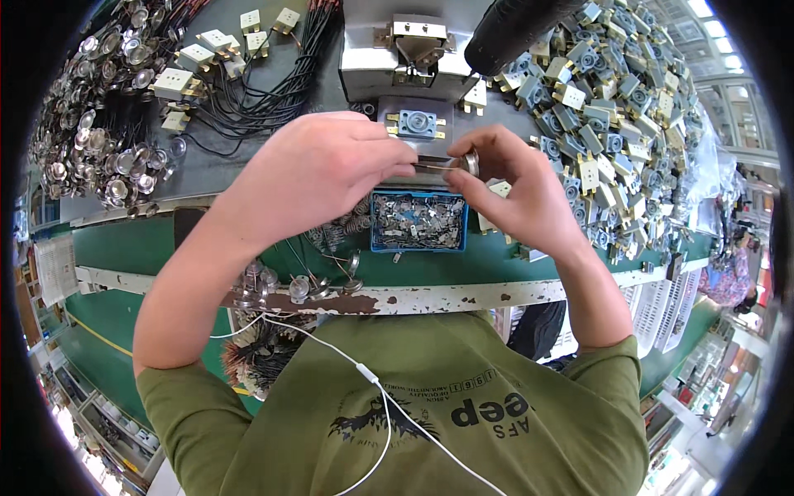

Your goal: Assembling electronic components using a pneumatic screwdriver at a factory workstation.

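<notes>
My left hand [339, 161] is closed, its fingertips pinching one end of a thin metal rod or wire [432, 166]. Between the thumb and fingers of my right hand [521, 190] sits a small round metal cap [469, 162], from which the thin piece stretches to the left. Just beyond my fingertips, a blue-grey block [417, 124] with a round centre and brass tabs lies on the metal plate of a small bench machine [415, 50]. Below both hands stands a blue bin [465, 236] full of small metal clips.
A large heap of blue-grey and white blocks [591, 124] covers the right side. Round metal-capped parts [107, 107] pile up on the left, near white blocks with black wires [289, 99]. A dark cylinder [513, 33] juts in from above. A chipped white table edge [438, 300] runs before me.
</notes>
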Motion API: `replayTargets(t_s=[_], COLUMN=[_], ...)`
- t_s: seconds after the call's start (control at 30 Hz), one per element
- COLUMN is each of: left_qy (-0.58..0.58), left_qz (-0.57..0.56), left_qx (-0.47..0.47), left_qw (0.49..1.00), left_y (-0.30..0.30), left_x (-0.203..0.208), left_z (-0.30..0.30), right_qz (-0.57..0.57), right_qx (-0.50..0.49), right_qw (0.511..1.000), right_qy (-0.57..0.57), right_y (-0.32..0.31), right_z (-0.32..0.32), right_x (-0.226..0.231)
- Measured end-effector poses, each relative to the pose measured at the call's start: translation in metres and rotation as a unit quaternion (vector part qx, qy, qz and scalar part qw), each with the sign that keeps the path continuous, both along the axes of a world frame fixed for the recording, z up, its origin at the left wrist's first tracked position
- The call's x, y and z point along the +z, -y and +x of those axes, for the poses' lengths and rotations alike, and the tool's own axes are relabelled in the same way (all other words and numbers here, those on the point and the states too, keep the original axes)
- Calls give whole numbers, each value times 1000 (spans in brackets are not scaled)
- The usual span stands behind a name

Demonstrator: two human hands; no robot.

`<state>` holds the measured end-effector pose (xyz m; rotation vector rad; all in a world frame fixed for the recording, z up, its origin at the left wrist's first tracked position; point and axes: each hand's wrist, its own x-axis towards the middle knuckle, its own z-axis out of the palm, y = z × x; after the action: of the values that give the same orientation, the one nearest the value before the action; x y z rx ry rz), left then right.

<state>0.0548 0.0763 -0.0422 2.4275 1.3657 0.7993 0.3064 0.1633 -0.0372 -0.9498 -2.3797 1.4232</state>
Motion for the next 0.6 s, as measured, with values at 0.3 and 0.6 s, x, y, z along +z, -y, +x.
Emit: replayTargets(t_s=[0.3,0.6], left_qy=[-13,-27], left_qz=[-31,-30], left_qx=[19,31], left_qw=[999,999], left_y=[4,2], left_x=[15,20], left_z=[-6,-13], right_qz=[-308,-404], right_qx=[16,-1], right_qw=[940,899], right_qy=[-146,-169], right_y=[0,2], right_z=[-9,-17], right_x=[-20,-18])
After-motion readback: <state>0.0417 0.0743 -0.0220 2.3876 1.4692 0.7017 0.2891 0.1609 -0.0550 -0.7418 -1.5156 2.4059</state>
